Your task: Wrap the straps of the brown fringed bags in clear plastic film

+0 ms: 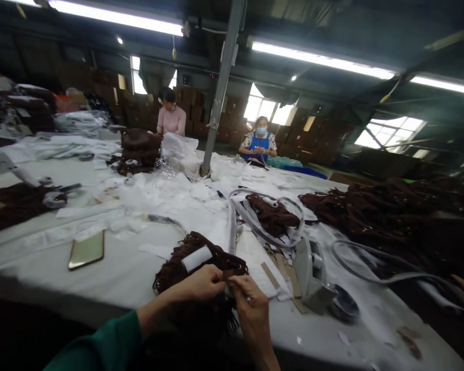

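A dark brown fringed bag [216, 256] with small gold-coloured eyelets lies at the near edge of the table. My left hand [201, 283] is closed in a pinch on the bag's near edge. Right beside it, my right hand [250, 299] pinches the same edge, and the fingertips of both hands almost meet. Whatever small part sits between the fingers is mostly hidden. A white wrapped roll [196, 258] rests on top of the bag. Some fringe hangs below my hands, over the table edge.
A phone [86, 250] lies to the left. On the right are a tape dispenser [313, 273], brown card strips [290, 273], another brown bag [272, 214] and a large brown heap [406, 221]. A metal post [222, 87] rises from the table. Two people work across it.
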Tool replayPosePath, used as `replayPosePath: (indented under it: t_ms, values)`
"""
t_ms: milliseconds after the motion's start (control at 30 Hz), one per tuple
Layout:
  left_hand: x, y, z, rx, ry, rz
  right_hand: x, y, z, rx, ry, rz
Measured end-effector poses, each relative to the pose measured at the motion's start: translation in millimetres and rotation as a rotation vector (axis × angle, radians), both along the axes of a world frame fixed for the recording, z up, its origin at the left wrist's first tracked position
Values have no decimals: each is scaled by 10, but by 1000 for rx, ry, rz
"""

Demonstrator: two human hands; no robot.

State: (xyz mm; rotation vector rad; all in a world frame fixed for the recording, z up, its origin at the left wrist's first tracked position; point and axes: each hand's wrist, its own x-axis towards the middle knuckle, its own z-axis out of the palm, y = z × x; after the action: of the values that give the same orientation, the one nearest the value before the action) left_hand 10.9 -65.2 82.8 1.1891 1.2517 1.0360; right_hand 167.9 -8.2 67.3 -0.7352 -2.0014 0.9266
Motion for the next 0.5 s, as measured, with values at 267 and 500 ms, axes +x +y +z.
replayPosePath:
  t_ms: [267,500]
  values:
    - [27,-34,27,-78,-266,31,-49,159,125,-157,-31,-125]
    - [-5,84,-143,-70,-438,76,-39,292,-50,488,-141,37]
